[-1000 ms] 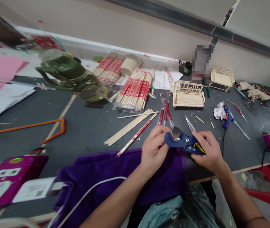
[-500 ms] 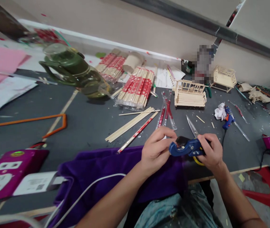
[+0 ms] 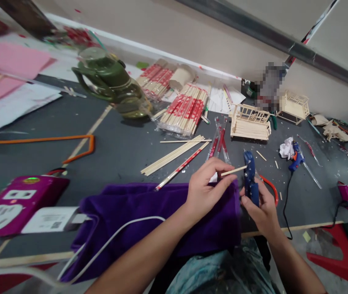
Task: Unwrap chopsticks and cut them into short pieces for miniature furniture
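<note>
The left grip [image 3: 207,187] pinches a wooden stick [image 3: 230,171], its three o'clock end at the blue cutter [image 3: 249,173] held in the right grip [image 3: 261,210]; loose sticks [image 3: 174,155] lie at the left grip's ten o'clock.

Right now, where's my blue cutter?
Right of centre in the head view, the blue cutter is in the right hand, by the wooden stick's tip.

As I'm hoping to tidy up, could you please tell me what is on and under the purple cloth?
A white cable lies across the purple cloth, and the left forearm passes over it. The dark tabletop shows beyond the cloth's far edge; whatever is underneath is covered.
</note>
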`<control>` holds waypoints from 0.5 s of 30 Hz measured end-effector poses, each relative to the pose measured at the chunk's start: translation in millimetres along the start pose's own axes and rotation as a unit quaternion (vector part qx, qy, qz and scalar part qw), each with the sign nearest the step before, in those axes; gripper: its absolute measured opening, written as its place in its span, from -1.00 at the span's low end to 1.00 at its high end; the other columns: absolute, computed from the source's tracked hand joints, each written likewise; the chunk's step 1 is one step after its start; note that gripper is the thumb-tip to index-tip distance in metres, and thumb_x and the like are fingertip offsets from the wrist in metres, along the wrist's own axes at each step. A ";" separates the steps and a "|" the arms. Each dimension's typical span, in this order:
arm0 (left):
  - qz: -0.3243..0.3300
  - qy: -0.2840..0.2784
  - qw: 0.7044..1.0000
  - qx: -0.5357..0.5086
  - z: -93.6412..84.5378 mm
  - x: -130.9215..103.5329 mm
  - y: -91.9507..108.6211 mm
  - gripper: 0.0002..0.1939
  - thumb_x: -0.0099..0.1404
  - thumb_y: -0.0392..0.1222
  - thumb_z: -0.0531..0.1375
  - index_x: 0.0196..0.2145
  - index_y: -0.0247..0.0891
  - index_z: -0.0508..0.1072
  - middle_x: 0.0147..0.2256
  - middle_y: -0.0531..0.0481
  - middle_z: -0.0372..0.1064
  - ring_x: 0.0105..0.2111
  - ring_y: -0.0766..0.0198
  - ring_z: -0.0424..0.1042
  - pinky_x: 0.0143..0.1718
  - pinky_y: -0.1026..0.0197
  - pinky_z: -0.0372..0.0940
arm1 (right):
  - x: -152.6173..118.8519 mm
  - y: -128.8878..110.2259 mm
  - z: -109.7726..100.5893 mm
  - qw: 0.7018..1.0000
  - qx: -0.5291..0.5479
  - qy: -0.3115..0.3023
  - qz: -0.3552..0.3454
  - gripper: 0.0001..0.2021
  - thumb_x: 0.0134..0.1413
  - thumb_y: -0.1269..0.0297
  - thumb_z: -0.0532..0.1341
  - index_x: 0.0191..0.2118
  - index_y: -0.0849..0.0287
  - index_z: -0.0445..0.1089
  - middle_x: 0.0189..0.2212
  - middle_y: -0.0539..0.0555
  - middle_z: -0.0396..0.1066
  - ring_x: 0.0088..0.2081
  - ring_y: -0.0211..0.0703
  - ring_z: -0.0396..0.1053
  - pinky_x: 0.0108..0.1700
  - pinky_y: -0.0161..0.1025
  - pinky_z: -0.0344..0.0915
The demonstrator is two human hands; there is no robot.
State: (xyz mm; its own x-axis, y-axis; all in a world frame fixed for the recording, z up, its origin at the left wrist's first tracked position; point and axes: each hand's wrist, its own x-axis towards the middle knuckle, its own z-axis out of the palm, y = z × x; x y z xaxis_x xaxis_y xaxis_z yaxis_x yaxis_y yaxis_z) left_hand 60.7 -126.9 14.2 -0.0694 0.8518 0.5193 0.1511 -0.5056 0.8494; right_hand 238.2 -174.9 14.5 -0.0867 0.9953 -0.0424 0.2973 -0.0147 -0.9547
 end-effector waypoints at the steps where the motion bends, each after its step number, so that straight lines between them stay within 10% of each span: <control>1: -0.006 0.006 1.000 0.000 0.0 0.4 0.5 -0.93 0.26 -0.24 0.32 -0.30 -0.24 0.51 -0.43 0.03 0.41 -0.42 0.30 0.40 -0.37 0.25 0.30 | 0.2 -0.4 1.4 1.000 0.023 -0.004 0.019 -0.81 0.13 0.24 0.21 -0.13 0.12 0.38 -0.34 0.02 0.44 -0.38 -0.22 0.41 -0.30 -0.29 0.40; 15: -0.030 0.012 0.999 0.012 2.3 1.8 -2.5 -0.88 0.29 -0.19 0.28 -0.39 -0.24 0.51 -0.47 0.04 0.41 -0.46 0.31 0.38 -0.41 0.26 0.27 | 0.3 5.5 8.3 0.986 0.119 -0.035 0.109 -0.82 0.06 0.23 0.26 -0.21 0.12 0.34 -0.41 -0.04 0.33 -0.45 -0.28 0.30 -0.36 -0.30 0.33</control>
State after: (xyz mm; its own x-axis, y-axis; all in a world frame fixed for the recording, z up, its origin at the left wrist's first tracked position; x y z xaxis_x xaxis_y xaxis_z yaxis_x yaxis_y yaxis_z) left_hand 62.5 -123.9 12.7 -0.1017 0.8767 0.4701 0.1691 -0.4505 0.8766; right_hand 231.9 -175.5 6.8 -0.1135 0.9569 -0.2673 0.0849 -0.2587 -0.9622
